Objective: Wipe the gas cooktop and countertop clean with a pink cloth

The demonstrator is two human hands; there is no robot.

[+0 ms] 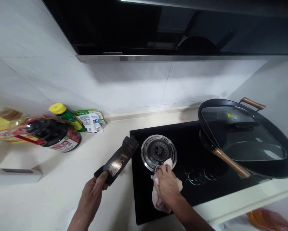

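Observation:
My left hand [95, 186] pinches the near end of a long dark metal piece [121, 158] with a stained, shiny face. I cannot make out what kind of part it is. It is tilted up over the counter, its far end close to the black glass gas hob [144, 199]. My right hand [166, 183] is closed over a bunched pale cloth [159, 199], pressed onto the hob just in front of the round metal burner [159, 150]. Part of the cloth touches or overlaps the burner's front rim.
A large wok [278, 168] with a glass lid [245, 141] and wooden handles covers the hob's right side. Control knobs [203, 176] lie in front. Left on the counter are a dark sauce bottle [64, 138], a yellow-capped green container [68, 117] and packets [91, 120]. A range hood [134, 29] hangs above.

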